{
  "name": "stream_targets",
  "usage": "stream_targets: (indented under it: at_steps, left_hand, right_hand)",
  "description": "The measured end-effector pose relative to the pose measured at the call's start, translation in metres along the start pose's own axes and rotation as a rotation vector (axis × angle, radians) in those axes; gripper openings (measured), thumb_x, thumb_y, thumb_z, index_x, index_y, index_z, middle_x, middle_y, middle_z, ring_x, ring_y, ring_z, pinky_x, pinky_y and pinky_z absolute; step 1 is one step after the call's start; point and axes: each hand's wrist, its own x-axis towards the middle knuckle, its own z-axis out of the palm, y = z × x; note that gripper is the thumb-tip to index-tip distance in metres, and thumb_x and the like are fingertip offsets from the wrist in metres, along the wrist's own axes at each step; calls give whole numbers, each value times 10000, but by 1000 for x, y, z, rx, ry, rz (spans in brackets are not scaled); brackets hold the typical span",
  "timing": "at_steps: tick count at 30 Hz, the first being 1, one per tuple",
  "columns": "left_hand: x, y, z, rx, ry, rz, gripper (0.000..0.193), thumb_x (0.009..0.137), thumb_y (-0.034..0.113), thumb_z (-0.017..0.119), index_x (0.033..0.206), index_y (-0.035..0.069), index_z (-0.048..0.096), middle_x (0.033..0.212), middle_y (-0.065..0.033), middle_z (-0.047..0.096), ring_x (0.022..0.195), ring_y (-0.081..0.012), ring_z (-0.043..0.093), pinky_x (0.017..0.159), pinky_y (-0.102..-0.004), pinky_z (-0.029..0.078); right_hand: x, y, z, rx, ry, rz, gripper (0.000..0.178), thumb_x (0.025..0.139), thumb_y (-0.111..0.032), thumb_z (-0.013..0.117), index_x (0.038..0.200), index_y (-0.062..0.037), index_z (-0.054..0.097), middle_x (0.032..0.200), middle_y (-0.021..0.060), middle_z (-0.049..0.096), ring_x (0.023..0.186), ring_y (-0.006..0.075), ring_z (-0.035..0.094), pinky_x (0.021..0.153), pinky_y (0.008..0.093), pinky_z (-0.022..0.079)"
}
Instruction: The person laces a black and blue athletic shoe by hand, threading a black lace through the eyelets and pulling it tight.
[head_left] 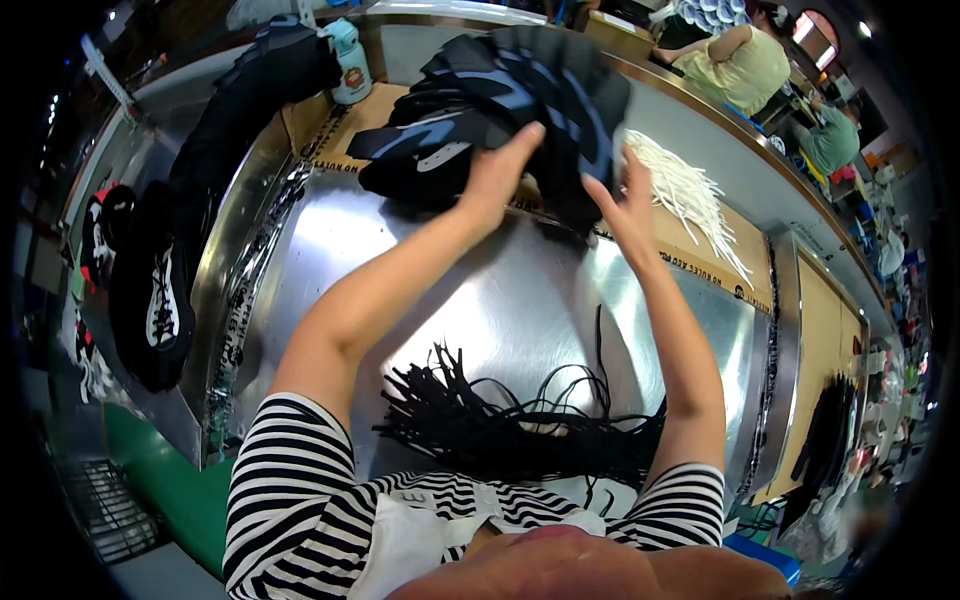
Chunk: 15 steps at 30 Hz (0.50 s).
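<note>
A thick fanned stack of black shoe uppers (520, 85) with blue-grey stripes is at the far side of the metal worktop (340, 260). My left hand (497, 180) grips the stack's near left part, its thumb up and the other fingers largely hidden. From the right, my right hand (628, 205) presses on the stack's edge, thumb in front and fingers along the side. The stack's right edge is slightly blurred. Close to my body lies a loose bundle of black shoelaces (500, 425). White shoelaces (680, 185) lie just right of my right hand.
A long row of black uppers (190, 170) runs along the left, ending in a laced upper (160, 300). A light-blue bottle (349, 65) stands at the back. More black laces (825, 425) hang at the right. Two people sit working beyond the far ledge (740, 115).
</note>
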Motion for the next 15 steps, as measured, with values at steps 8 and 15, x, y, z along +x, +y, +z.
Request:
stream_targets:
  at_steps: [8,15]
  left_hand:
    - [-128,-3,18,538,-658,-332,652,865,475,692,1224,-62,601,1251,-189,621,1159,-273,570,1005,-348,435]
    - [-134,-1,-11,109,-392,-241,392,841,242,718,1123,-21,650,1071,-72,677,961,-152,628,849,-302,505]
  right_hand:
    - [-143,59,-136,150,-139,308,561,997,-337,571,1439,-38,396,1150,35,571,1018,133,538,858,253,446]
    - [-147,106,-194,-558,199,208,432,940,-245,650,1276,5,545,1016,113,621,920,196,621,722,301,490]
